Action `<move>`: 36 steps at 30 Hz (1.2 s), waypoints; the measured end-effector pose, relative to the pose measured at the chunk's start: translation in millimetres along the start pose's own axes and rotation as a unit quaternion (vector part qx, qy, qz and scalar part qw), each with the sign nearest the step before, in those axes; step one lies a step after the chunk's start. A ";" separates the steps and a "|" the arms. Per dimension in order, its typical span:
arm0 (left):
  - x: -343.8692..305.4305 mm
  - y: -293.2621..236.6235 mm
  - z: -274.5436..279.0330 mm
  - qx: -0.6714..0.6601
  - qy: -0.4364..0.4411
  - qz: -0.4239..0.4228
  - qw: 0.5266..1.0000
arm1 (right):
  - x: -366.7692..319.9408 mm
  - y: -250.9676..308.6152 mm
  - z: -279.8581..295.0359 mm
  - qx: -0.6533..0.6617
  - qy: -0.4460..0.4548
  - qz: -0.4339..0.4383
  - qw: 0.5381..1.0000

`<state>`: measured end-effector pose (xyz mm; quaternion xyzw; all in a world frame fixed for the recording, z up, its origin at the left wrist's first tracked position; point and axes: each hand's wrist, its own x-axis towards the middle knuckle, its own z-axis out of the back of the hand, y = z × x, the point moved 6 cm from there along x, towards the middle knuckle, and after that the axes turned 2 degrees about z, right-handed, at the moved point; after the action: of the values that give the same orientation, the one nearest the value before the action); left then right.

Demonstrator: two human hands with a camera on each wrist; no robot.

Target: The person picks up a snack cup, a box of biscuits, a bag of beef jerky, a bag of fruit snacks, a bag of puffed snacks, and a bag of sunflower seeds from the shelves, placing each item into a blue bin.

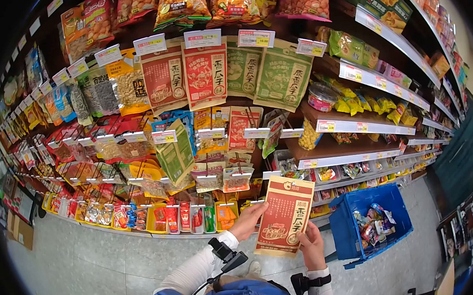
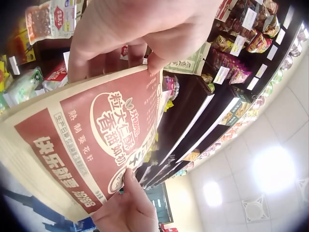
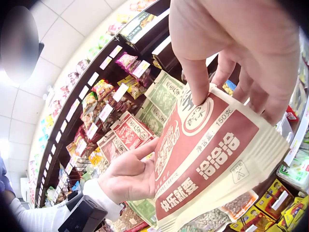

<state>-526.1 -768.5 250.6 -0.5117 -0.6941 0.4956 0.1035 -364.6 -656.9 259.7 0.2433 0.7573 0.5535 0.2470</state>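
A red and tan paper packet (image 1: 285,215) with printed characters is held upright, slightly tilted, between both hands. The left hand (image 1: 248,222) pinches its left edge, thumb on the front face. On the lower right edge the right hand (image 1: 311,246) grips with its thumb in front and fingers behind. Close up, the left wrist view shows the packet (image 2: 91,140) under the left hand (image 2: 140,34), with the right hand (image 2: 130,208) at its far edge. In the right wrist view the right hand (image 3: 236,53) holds the packet (image 3: 207,145) and the left hand (image 3: 130,174) supports the opposite side.
Shelves and hooks of bagged snacks fill the front, including similar red packets (image 1: 206,75) and green packets (image 1: 282,74). A blue basket (image 1: 338,222) with small packaged items inside stands on the floor (image 1: 162,259) at the right. A cardboard box (image 1: 20,231) is at the far left.
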 end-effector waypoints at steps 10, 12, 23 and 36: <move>7.3 1.4 9.3 -0.038 0.021 -0.024 0.999 | 6.6 3.8 -6.3 0.009 0.002 0.019 1.000; 6.9 0.1 8.3 -0.047 0.029 -0.009 0.998 | 8.9 1.6 -3.0 0.006 -0.004 0.017 1.000; 11.2 6.2 14.4 -0.012 -0.014 -0.035 0.999 | 14.7 -2.6 0.8 0.005 0.019 0.018 1.000; 3.3 10.4 -10.2 -0.013 -0.008 -0.014 1.000 | 13.5 -3.9 9.8 -0.004 -0.002 0.046 0.999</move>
<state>-514.6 -760.1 246.1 -0.4993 -0.7081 0.4895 0.0983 -368.9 -642.2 252.0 0.2780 0.7423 0.5670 0.2242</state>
